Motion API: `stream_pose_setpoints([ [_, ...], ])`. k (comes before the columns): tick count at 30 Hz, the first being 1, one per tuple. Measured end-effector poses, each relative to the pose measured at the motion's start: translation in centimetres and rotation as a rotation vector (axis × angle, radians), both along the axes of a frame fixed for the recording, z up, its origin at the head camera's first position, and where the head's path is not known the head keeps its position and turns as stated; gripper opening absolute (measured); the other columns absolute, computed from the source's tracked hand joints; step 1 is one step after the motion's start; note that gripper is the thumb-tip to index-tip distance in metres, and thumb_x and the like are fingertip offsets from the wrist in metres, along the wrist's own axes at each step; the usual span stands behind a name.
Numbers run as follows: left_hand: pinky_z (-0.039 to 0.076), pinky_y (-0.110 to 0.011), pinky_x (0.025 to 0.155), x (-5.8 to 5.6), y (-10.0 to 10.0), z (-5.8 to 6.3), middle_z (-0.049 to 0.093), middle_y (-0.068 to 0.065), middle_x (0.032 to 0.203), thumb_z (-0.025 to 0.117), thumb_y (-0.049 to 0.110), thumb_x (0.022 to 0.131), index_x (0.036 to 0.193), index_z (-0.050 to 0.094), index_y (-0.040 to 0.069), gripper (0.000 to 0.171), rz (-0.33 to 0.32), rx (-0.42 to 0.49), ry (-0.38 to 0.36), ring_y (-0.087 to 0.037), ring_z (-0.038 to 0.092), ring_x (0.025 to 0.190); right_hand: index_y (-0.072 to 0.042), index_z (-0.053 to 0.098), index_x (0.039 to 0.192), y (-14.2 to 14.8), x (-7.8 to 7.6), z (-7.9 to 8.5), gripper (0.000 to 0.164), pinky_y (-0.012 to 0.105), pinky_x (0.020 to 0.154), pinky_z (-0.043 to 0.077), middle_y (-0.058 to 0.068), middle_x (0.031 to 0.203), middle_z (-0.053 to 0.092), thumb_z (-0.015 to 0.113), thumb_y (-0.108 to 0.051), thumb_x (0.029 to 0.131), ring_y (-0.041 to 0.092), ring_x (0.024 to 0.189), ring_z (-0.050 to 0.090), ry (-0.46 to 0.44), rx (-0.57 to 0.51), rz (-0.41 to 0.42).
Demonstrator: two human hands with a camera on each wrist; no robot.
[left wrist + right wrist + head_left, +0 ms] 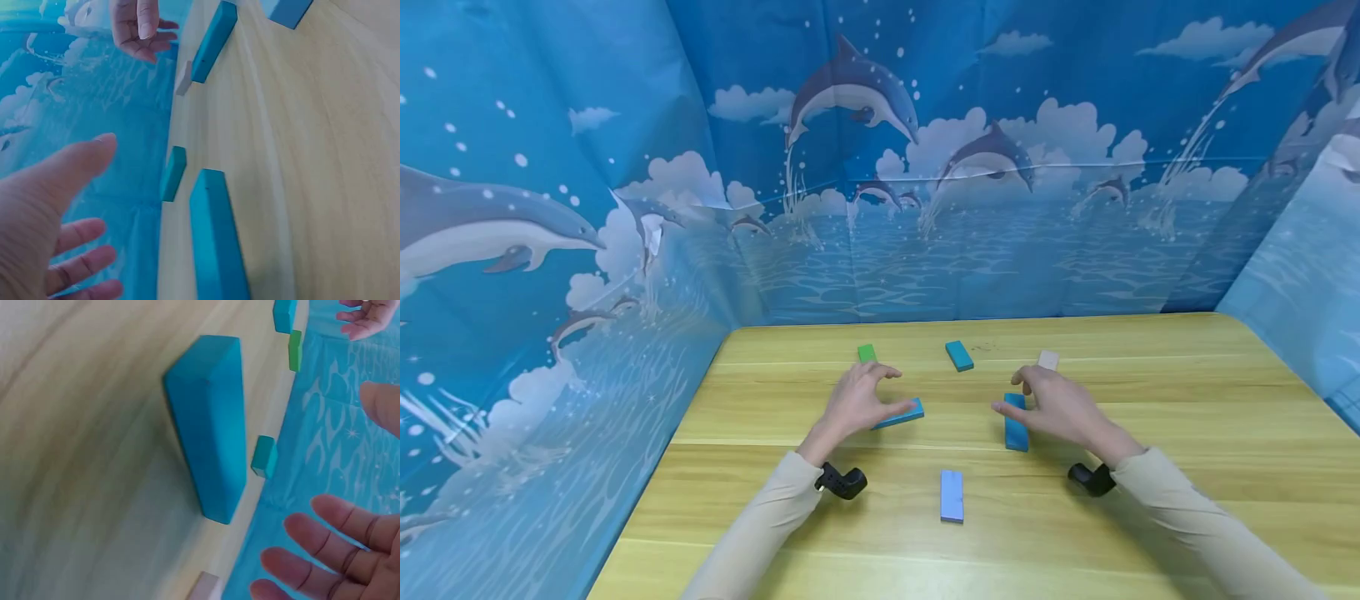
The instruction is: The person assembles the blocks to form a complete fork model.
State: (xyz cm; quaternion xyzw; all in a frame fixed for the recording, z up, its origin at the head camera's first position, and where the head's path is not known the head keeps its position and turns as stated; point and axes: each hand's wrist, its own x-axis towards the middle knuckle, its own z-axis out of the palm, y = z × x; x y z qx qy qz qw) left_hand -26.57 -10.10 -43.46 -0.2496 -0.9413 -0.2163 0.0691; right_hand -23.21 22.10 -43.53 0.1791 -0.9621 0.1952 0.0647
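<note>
Beige sleeves (767,525) slant in from seven and five o'clock. The left hand (856,402), open with thumb and fingers well apart, hovers by an oblong bright-blue block (910,415) at its four o'clock; the right hand (1062,407), similarly spread, hovers near a second oblong blue block (1017,436) at its nine o'clock.

Left forearm (763,525) and right forearm (1210,529) reach forward, angled inward. Left hand (857,398) and right hand (1063,407) well apart, palms roughly facing, thumbs (78,165) spread from relaxed, slightly bent fingers (328,549).
</note>
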Motion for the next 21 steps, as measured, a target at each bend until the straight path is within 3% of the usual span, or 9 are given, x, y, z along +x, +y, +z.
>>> stream_pose_setpoints([
  [8, 0.045, -0.035, 0.081, -0.7, 0.1, -2.2, 0.062, -0.001, 0.11, 0.071, 0.054, 0.079, 0.118, 0.066, 0.014, 0.056, 0.045, 0.0, -0.092, -0.019, 0.054, 0.102, 0.0, 0.058, 0.104, -0.4, 0.1, -1.1, 0.068, 0.03, 0.046, 0.035, -0.001, 0.062, 0.047, 0.063, -0.064, 0.08, 0.013, 0.048, 0.042, -0.09, -0.022, -0.063],
  [17, 0.044, -0.036, 0.084, -0.9, 0.0, -3.4, 0.06, -0.001, 0.109, 0.073, 0.048, 0.079, 0.115, 0.067, 0.013, 0.05, 0.076, -0.037, -0.128, -0.02, 0.053, 0.101, 0.003, 0.054, 0.103, -0.8, 0.1, -2.0, 0.07, 0.03, 0.044, 0.03, 0.002, 0.061, 0.045, 0.065, -0.062, 0.079, 0.015, 0.048, 0.042, -0.118, 0.002, -0.127],
  [21, 0.046, -0.033, 0.081, -1.0, 0.0, -3.4, 0.063, 0.002, 0.102, 0.074, 0.046, 0.079, 0.106, 0.071, 0.013, 0.042, 0.052, -0.024, -0.133, -0.017, 0.055, 0.097, 0.005, 0.053, 0.104, -0.9, 0.0, -2.2, 0.072, 0.03, 0.043, 0.031, 0.003, 0.061, 0.046, 0.066, -0.06, 0.079, 0.016, 0.049, 0.042, -0.133, 0.005, -0.151],
])
